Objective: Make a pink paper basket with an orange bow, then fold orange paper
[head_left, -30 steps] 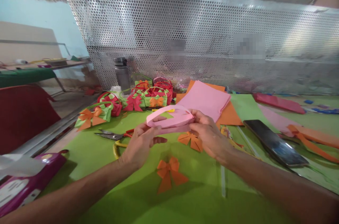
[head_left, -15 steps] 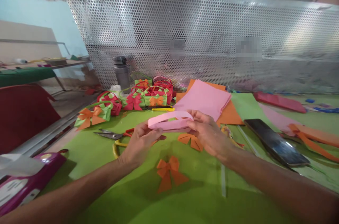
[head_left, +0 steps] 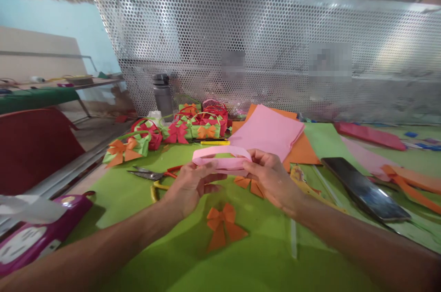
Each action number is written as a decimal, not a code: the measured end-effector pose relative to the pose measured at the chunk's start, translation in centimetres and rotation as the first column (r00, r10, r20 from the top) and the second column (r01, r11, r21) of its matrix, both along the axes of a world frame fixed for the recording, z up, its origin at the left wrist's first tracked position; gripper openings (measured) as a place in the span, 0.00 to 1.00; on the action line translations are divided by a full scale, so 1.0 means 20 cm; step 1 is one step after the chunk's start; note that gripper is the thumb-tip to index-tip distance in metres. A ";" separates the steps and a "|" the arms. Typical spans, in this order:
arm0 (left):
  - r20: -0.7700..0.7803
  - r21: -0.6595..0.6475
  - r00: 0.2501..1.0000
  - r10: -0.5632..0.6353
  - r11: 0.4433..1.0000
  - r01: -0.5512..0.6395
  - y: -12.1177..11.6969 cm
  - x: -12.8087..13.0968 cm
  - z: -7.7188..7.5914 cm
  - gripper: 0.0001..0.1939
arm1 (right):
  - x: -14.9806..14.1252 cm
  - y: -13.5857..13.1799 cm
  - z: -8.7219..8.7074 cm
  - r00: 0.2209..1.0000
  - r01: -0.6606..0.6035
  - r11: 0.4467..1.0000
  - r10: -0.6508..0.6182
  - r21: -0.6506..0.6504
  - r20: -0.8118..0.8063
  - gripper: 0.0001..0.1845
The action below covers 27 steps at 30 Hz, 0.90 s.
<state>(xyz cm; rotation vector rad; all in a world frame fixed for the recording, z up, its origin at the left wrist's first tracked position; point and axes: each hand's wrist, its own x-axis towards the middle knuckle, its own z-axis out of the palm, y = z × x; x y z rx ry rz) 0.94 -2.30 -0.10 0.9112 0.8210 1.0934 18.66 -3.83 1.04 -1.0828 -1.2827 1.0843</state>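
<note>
The pink paper loop (head_left: 228, 163) is held up above the green-covered table (head_left: 155, 262), between the two hands. It is a long, narrow oval; its long axis goes from left to right, across the view, and is almost level. One rounded end points to the left hand (head_left: 189, 185), the other to the right hand (head_left: 274, 180). Each hand pinches its own end with thumb and fingers, so both grips are narrow. On the table, nearer to the person, lies an orange bow (head_left: 223, 228); a second bow (head_left: 255, 187) is partly covered by the right hand. Scissors (head_left: 147, 174) lie beside the left hand. Farther away are a yellow cutter (head_left: 215, 143), pink sheets (head_left: 267, 131) and small paper baskets (head_left: 210, 132). A phone (head_left: 365, 191) lies to the right.
</note>
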 end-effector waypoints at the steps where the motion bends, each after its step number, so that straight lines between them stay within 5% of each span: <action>1: -0.025 0.004 1.000 -0.017 1.000 0.017 0.00 0.00 0.00 0.21 | 0.00 0.00 0.00 1.000 -0.001 1.000 0.001 0.014 0.014 0.08; 15: -0.186 0.185 0.982 0.036 0.983 -0.001 0.02 -0.04 0.01 0.11 | 0.02 -0.01 0.02 0.998 -0.068 0.998 0.068 0.007 0.009 0.11; 21: 0.031 0.096 0.995 0.091 0.991 -0.093 0.02 0.00 0.00 0.18 | 0.02 -0.01 0.02 0.999 -0.052 0.999 0.052 0.003 -0.011 0.12; 27: 0.225 -0.090 0.974 -0.010 0.995 0.031 -0.02 0.06 -0.01 0.18 | 0.00 -0.03 -0.01 0.991 -0.032 0.991 0.014 0.129 0.133 0.11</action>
